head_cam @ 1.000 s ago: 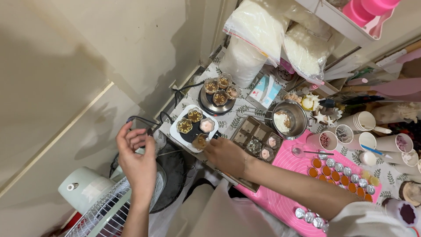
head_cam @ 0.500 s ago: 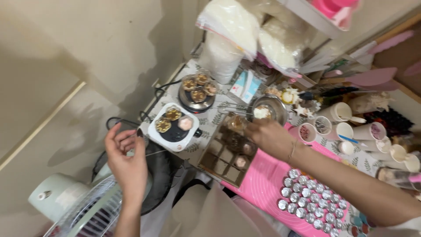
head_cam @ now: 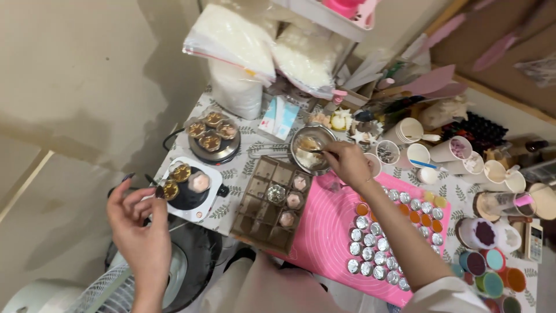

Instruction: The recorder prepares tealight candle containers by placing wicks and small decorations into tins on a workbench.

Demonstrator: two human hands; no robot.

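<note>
right hand [head_cam: 347, 164]: left white hot plate [head_cam: 191, 188], carried small cup [head_cam: 308, 143] over metal pot [head_cam: 310, 149]
left hand [head_cam: 142, 226]: stayed raised
view: panned right

What the right hand [head_cam: 347, 162] grips over the small steel pot [head_cam: 310, 148] is hidden by its own fingers, and part of the pot's pale contents is covered too. Below the pot, the pink silicone mat [head_cam: 324, 232] is cut off at its lower right by the sleeve and forearm. Far left of the pot, the white fan grille [head_cam: 101, 290] is cropped by the bottom edge, and whether anything is pinched in the left hand [head_cam: 139, 232] cannot be told.
</note>
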